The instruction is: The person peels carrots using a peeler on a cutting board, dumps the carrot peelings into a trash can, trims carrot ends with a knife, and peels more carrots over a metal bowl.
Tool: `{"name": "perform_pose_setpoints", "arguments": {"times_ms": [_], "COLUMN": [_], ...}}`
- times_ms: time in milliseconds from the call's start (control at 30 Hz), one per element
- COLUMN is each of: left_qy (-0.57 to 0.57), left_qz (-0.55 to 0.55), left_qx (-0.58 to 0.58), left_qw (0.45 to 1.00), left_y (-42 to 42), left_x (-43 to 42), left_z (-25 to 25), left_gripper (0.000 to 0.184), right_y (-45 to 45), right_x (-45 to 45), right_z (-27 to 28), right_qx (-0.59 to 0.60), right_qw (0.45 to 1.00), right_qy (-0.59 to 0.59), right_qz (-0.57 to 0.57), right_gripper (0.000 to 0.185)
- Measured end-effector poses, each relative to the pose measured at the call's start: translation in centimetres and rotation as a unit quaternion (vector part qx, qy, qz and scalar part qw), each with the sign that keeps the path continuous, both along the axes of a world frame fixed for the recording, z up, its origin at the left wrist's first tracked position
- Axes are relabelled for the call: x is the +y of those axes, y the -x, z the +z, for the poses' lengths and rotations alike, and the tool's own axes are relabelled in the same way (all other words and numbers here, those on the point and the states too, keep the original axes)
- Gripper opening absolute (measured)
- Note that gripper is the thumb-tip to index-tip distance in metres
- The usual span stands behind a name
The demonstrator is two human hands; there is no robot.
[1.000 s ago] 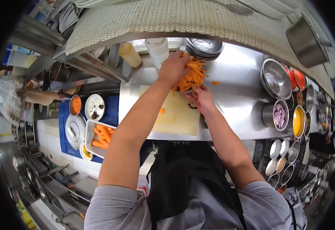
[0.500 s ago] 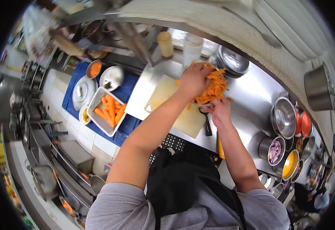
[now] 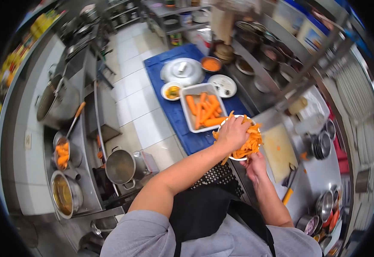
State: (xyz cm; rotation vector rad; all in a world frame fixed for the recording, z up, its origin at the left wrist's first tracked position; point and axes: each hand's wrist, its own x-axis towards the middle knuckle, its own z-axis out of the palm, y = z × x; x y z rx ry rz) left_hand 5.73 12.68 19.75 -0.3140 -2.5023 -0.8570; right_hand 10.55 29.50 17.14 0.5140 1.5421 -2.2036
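Right now we are holding a white bowl (image 3: 237, 159) heaped with orange carrot strips (image 3: 251, 145), keeping it in front of us near the gap between the blue tabletop (image 3: 174, 130) and the steel counter (image 3: 319, 177). Our left hand (image 3: 234, 136) is lying palm down over the heap, fingers bent and slightly spread, and is touching the strips from above; its fingertips are sinking out of sight, so we are not able to tell how tightly they are closing. Our right hand (image 3: 255, 166) is clamping the near right edge of the bowl, with some of its fingers hiding beneath. Several strips are hanging over the rim (mostly on the left side).

Just beyond the bowl, a white perforated basket (image 3: 187, 115) is holding whole carrots (image 3: 202, 110), one of them reaching towards our bowl. Around the basket, a round metal lid (image 3: 182, 77), a small dish of yellow food (image 3: 172, 92), a white plate (image 3: 221, 81) with dark bits and a metal bowl of orange shreds (image 3: 212, 64) are sitting on the blue. To our right, a pale cutting board (image 3: 281, 147) is lying on the steel, a yellow handle (image 3: 287, 197) resting near its closest corner.
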Motion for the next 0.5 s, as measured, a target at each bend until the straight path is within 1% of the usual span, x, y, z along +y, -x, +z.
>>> {"name": "perform_pose_setpoints", "arguments": {"times_ms": [67, 167, 267, 367, 467, 500], "left_qy": [0.01, 0.022, 0.024, 0.002, 0.001, -0.001], "left_qz": [0.043, 0.107, 0.155, 0.188, 0.217, 0.224], "left_qx": [-0.02, -0.032, -0.046, -0.05, -0.083, -0.073], "left_qw": [0.999, 0.993, 0.987, 0.981, 0.973, 0.972], "left_y": [-2.0, -4.1, -5.3, -4.9, -3.0, -2.2], "left_x": [-6.4, -15.1, -22.4, -28.5, -33.7, -35.4], "left_z": [0.3, 0.0, -0.1, -0.8, -2.0, -2.0], "left_gripper": [0.022, 0.02, 0.019, 0.019, 0.02, 0.019], "right_y": [-0.8, -0.9, -0.5, 1.3, 4.2, 5.3], "right_x": [-6.5, -14.8, -22.1, -27.9, -33.2, -35.0], "right_z": [0.7, -0.2, 0.1, -1.3, -2.1, -2.3], "right_qx": [-0.013, -0.029, -0.033, -0.024, -0.039, -0.037], "right_qw": [0.999, 0.993, 0.986, 0.98, 0.973, 0.973], "right_qy": [0.019, 0.019, 0.012, 0.012, -0.002, 0.009], "right_qz": [0.049, 0.109, 0.163, 0.198, 0.226, 0.229], "right_gripper": [0.029, 0.028, 0.023, 0.021, 0.02, 0.019]}}
